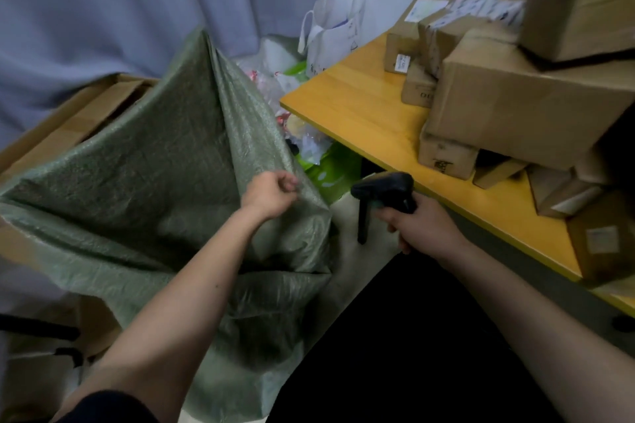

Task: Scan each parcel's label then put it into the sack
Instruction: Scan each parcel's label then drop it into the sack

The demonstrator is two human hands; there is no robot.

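Note:
A large green woven sack (pixel 165 182) stands on the floor at the left, its mouth pulled up. My left hand (pixel 271 194) pinches the sack's right edge with curled fingers. My right hand (pixel 417 228) grips a black handheld scanner (pixel 385 187), its head pointing left, beside the table's front edge. Several brown cardboard parcels (pixel 515 106) are piled on the yellow wooden table (pixel 354 110) at the right, some with white labels. The inside of the sack is hidden.
Open cardboard boxes (pixel 79 113) stand behind the sack at the left. A white bag (pixel 333 34) and plastic-wrapped clutter (pixel 302 134) lie between sack and table. A black table leg (pixel 362 220) stands near the scanner. Grey curtains hang behind.

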